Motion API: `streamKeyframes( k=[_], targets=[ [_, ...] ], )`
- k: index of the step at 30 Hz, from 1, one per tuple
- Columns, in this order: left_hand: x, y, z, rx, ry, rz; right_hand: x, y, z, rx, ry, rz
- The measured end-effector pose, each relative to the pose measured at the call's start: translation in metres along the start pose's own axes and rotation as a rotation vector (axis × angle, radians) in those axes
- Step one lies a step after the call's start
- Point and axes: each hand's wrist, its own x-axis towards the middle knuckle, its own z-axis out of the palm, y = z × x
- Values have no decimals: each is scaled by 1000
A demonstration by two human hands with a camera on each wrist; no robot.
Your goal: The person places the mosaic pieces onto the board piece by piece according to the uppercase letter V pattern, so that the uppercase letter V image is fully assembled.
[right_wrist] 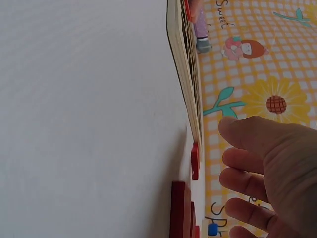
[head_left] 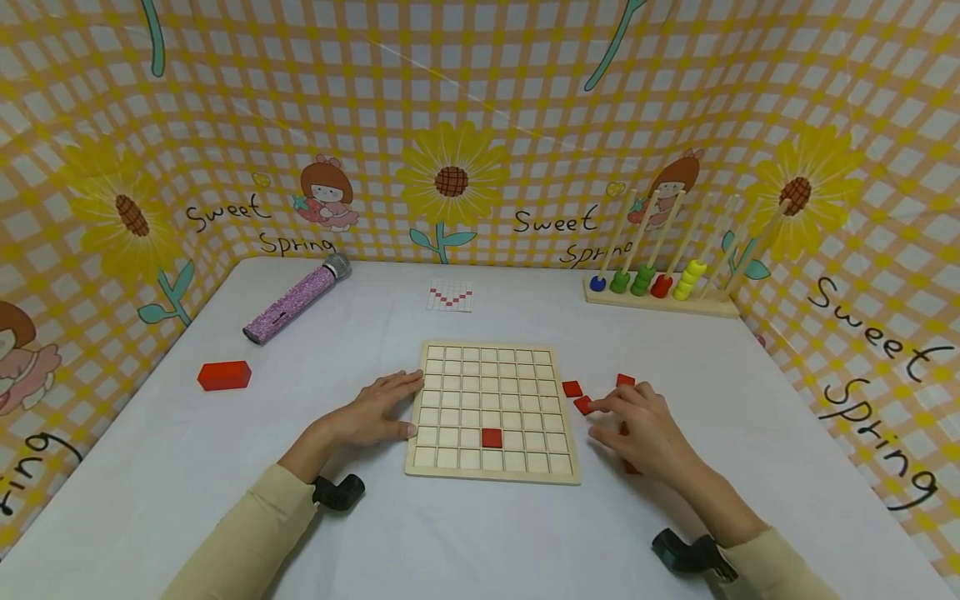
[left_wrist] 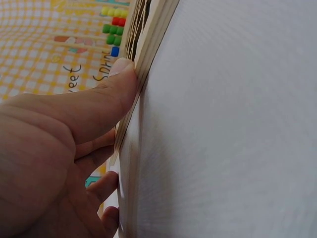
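A square wooden grid board (head_left: pixel 465 397) lies in the middle of the table, and one red square tile (head_left: pixel 491 437) sits in a cell of its second row from the front. My left hand (head_left: pixel 372 412) touches the board's left edge with its thumb and fingers extended. To the right of the board, my right hand (head_left: pixel 640 427) is over several loose red tiles (head_left: pixel 572 389). Its index fingertip is right at another red tile (head_left: pixel 583 405). In the right wrist view, the thumb (right_wrist: pixel 242 131) is spread from the fingers with nothing between them. That hand partly hides the tiles beneath it.
Behind the board lies a small card (head_left: pixel 450 297) with a red V-like pattern on a grid. A bead-and-peg stand (head_left: pixel 660 302) is at the back right. On the left are a glittery pink microphone (head_left: pixel 294 302) and a red block (head_left: pixel 225 376). A checked cloth hangs around the table.
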Motion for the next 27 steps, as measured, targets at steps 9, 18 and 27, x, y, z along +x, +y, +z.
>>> streamKeyframes(
  k=[9, 18, 27],
  targets=[
    [-1, 0, 0, -8, 3, -1, -10, 15, -5, -58, 39, 24],
    [-1, 1, -1, -4, 6, 3, -22, 27, -11, -62, 65, 42],
    [-1, -1, 1, -7, 5, 1, -27, 35, -10, -84, 75, 31]
  ],
)
